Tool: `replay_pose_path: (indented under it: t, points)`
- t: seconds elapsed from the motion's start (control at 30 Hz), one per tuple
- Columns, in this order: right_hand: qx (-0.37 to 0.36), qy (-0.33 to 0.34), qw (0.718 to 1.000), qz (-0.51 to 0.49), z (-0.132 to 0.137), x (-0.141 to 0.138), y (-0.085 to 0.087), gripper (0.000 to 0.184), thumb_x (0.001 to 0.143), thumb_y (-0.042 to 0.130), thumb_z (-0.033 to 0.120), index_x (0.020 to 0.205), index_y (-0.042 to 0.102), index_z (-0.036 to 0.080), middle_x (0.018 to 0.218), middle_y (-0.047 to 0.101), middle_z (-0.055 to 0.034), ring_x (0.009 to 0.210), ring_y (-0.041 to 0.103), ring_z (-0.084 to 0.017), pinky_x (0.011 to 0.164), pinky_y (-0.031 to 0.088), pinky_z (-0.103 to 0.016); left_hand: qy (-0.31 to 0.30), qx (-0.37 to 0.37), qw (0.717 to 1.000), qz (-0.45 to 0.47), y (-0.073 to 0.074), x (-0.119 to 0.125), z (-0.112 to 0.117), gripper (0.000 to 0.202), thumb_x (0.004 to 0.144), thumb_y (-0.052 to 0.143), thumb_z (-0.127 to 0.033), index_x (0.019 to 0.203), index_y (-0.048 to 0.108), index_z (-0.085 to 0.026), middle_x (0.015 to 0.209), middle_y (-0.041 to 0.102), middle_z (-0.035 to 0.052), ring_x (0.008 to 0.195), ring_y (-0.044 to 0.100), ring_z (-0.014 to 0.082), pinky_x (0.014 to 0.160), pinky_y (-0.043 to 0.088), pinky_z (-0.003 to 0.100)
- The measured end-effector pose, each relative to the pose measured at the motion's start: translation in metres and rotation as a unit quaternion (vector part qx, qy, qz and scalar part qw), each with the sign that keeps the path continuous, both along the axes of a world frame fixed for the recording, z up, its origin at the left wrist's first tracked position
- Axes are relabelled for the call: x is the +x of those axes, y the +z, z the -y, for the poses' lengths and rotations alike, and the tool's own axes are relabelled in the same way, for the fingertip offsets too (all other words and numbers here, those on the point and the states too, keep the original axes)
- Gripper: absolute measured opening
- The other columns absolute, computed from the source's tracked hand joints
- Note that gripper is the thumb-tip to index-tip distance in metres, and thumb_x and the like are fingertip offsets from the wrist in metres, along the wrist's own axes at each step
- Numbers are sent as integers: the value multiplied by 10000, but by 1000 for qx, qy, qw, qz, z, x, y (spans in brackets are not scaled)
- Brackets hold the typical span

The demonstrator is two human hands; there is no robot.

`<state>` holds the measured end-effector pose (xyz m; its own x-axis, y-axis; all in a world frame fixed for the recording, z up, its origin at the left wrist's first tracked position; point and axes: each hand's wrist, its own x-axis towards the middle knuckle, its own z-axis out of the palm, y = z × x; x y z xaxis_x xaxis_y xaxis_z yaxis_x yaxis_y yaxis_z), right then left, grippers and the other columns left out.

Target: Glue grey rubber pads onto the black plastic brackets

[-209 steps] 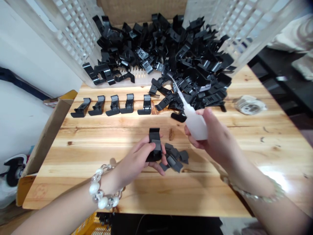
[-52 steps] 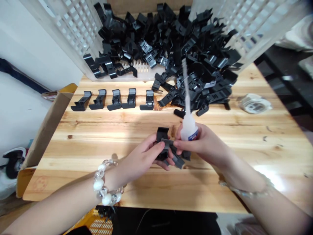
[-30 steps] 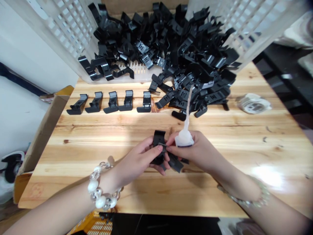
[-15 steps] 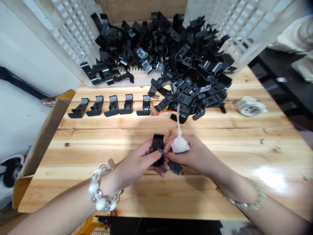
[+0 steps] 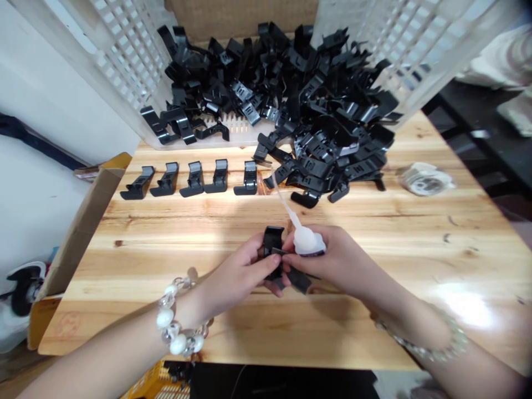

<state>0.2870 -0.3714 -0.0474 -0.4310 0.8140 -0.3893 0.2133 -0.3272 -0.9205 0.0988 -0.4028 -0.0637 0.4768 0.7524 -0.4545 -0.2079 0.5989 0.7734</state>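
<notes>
My left hand (image 5: 243, 269) is closed around a curved black plastic clip (image 5: 273, 238), its thumb pressed on the front. In my right hand (image 5: 338, 252) rests a small white squeeze bottle (image 5: 307, 241) with a long thin nozzle pointing up and left. The fingertips of that same hand meet the left thumb at the clip, pinching what looks like a thin grey piece, partly hidden by the fingers. Below them a dark grey flat strip (image 5: 298, 280) sticks out under the right hand; what holds it is hidden.
Several similar clips (image 5: 216, 180) stand in a row on the wooden table (image 5: 166, 310). A big heap of clips (image 5: 320, 149) spills from a white plastic crate (image 5: 137, 72) at the back. At right lies a roll of tape (image 5: 427, 179).
The bottle's nozzle has swung from nearly upright to leaning left. Both hands stay together at the clip, and the whole view has shifted slightly.
</notes>
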Motion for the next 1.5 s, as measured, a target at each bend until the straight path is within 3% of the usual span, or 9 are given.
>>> replay_pose_path:
  t: [0.3, 0.47, 0.9, 1.17, 1.33, 1.5]
  points:
    - [16, 5, 999, -34, 1, 1, -6, 148, 703, 777, 218, 784, 658, 186, 736, 714, -22, 692, 689, -170, 654, 543, -289, 19, -6, 1000, 10, 5, -1, 1, 269, 918, 633, -351, 1075, 553, -147, 827, 647, 48, 749, 660, 157, 629, 567, 273]
    - [-7, -7, 1000, -25, -1, -1, -5, 145, 685, 763, 191, 764, 641, 185, 690, 700, -10, 655, 680, -160, 635, 539, -282, 17, 12, 1000, 9, 1, 0, 2, 265, 881, 677, -271, 1078, 552, -145, 845, 641, 40, 758, 653, 147, 630, 570, 264]
    - [-80, 28, 993, -85, -3, 1, -6, 189, 690, 774, 201, 790, 615, 184, 641, 685, 4, 611, 692, -163, 641, 546, -288, -4, 92, 995, -48, -1, 2, 8, 267, 930, 610, -282, 1135, 500, -151, 847, 636, 25, 778, 633, 125, 677, 584, 254]
    - [21, -41, 997, -65, -2, 1, -3, 171, 704, 806, 277, 759, 663, 201, 649, 680, 1, 594, 655, -163, 579, 526, -291, -25, 54, 998, -19, -1, 1, 6, 180, 946, 568, -279, 1065, 514, -155, 914, 611, 34, 793, 650, 137, 668, 604, 288]
    - [173, -89, 981, -13, -2, 0, -8, 120, 693, 813, 249, 731, 709, 204, 820, 685, -26, 765, 659, -174, 687, 533, -305, -46, 5, 999, 20, 1, 2, 7, 160, 936, 546, -243, 1053, 495, -146, 903, 627, 46, 743, 671, 141, 631, 600, 288]
    - [245, -86, 966, 7, -1, -3, -13, 71, 718, 789, 217, 742, 723, 202, 844, 681, -34, 807, 652, -171, 745, 536, -312, -52, 12, 998, 14, 2, 2, 6, 189, 927, 563, -259, 1061, 495, -144, 890, 618, 43, 742, 671, 146, 626, 598, 292]
